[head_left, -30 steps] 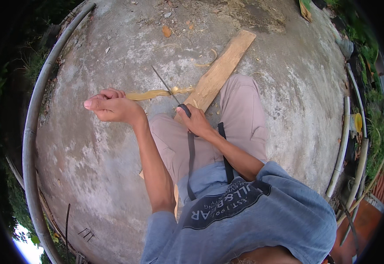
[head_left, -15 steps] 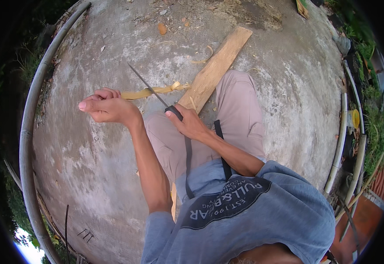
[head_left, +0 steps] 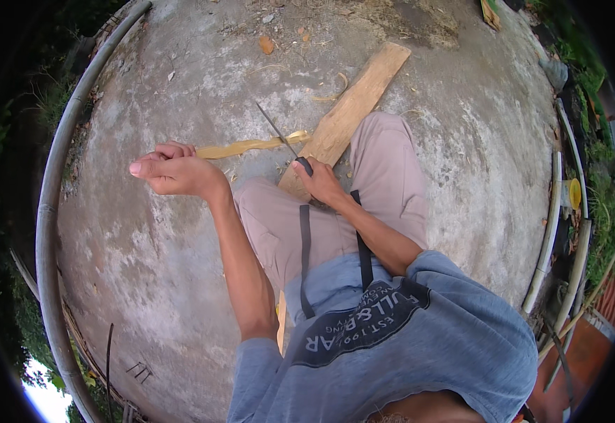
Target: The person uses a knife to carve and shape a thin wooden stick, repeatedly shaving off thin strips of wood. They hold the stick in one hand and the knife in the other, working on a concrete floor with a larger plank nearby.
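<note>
the left hand (head_left: 174, 171) is raised out to the person's left, its fingers (head_left: 170, 151) curled shut around one end of a thin yellowish strip (head_left: 251, 146); the end itself is hidden inside the fist. the strip runs from the fist toward the right, flat and slightly wavy, above the concrete floor (head_left: 181, 282), and its far end meets the blade near the wooden plank (head_left: 350, 113). whether the blade is cutting into the strip or only lying across it cannot be made out.

the right hand (head_left: 321, 185) sits over the knee, fingers wrapped tight round the dark handle of a knife (head_left: 283, 139). only the top of the handle shows above the fist. the narrow blade slants up and to the left, thin enough that its tip is hard to trace against the grey ground.

the plank lies diagonally on the floor, its lower end hidden behind the right hand and the beige trousers (head_left: 385, 176). curled shavings (head_left: 334, 93) lie beside it on the concrete. a grey pipe (head_left: 61, 162) bends along the left rim, and pale pipes (head_left: 550, 225) lie at the right; things beyond them are blurred and dark at the edge of the view.
</note>
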`<state>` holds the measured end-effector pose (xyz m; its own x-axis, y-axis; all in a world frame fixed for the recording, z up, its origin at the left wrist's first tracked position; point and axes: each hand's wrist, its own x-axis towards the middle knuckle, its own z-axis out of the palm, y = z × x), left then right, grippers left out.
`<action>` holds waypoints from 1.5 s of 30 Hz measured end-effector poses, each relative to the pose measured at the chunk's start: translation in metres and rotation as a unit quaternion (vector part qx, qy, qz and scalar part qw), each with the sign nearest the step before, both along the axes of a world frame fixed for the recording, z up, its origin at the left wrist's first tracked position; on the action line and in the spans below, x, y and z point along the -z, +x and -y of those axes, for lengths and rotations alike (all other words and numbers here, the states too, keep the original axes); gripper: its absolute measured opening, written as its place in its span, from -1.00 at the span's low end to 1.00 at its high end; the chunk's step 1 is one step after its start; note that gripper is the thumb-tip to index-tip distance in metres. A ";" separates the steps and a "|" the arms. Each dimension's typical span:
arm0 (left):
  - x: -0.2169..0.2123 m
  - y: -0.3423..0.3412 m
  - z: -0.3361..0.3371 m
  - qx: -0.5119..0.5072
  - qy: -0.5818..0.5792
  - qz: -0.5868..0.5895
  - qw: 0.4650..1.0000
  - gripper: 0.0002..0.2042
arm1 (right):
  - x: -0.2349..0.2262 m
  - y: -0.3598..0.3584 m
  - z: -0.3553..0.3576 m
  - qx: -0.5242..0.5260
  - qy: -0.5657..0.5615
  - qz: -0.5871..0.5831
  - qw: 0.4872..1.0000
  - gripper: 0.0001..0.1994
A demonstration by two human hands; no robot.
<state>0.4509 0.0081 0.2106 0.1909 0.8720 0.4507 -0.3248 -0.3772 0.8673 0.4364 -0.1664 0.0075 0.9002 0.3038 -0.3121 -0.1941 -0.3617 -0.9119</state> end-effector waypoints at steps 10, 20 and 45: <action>-0.003 0.003 -0.001 -0.016 -0.007 0.020 1.000 -0.47 | -0.001 -0.007 0.000 -0.013 -0.002 0.054 0.998 -0.44; -0.002 0.006 -0.002 -0.015 -0.001 0.014 1.000 -0.47 | 0.019 -0.004 0.008 0.003 -0.083 0.085 0.993 -0.45; -0.005 0.018 -0.001 0.001 0.024 -0.004 1.000 -0.47 | 0.022 0.013 0.000 -0.003 -0.043 0.047 0.998 -0.39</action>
